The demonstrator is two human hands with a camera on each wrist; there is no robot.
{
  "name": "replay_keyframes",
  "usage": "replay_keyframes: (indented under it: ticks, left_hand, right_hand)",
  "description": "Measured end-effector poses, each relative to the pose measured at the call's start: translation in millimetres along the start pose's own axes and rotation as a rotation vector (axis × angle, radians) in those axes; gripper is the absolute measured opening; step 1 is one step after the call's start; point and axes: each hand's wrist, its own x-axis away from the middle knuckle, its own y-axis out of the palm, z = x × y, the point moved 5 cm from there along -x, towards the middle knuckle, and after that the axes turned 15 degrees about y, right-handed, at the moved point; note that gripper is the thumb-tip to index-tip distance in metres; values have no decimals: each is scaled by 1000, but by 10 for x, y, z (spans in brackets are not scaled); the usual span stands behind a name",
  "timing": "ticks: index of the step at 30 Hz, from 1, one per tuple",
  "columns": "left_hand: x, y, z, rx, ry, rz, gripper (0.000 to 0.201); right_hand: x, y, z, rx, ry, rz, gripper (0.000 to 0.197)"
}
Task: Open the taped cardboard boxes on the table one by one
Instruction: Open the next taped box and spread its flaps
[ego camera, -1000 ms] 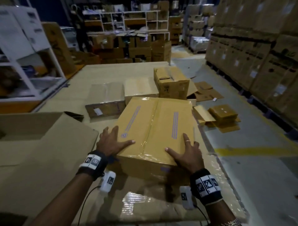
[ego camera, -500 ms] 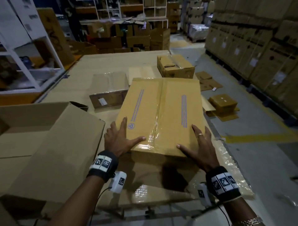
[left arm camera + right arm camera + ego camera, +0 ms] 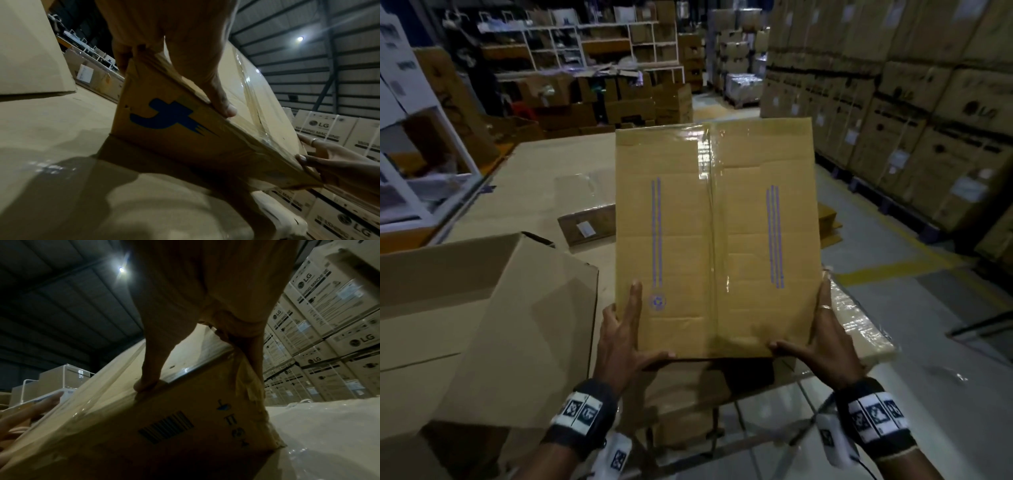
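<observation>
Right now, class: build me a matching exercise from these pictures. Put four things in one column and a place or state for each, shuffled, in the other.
1. taped box
2. left hand
3. right hand
4. open empty box

a. wears a ring
b. left of the held box
c. tilted up, near edge lifted
d. grips the near left corner

Pairs: 1-c, 2-d, 3-a, 4-b

My table (image 3: pixel 534 178) has a big open box (image 3: pixel 482 325) at its left edge (a flat box (image 3: pixel 585 226) sits further back).
</observation>
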Motion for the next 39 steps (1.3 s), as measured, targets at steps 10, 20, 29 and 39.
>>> replay_keyframes:
  ticks: [10, 20, 29, 39]
  left_hand:
    - [364, 173, -201, 102, 51, -45, 149]
    - [148, -81, 113, 125, 105, 75, 133]
    - [-811, -1860, 958, -251, 296, 581, 139]
    - [-1543, -1985, 980, -346, 94, -9, 119]
  right_hand:
    - [148, 341, 392, -113, 165, 68, 107]
    - [-36, 215, 21, -181, 35, 234, 126]
    - [-93, -961, -1515, -203, -432, 487, 140]
    - [-371, -1252, -2021, 242, -303, 333, 102]
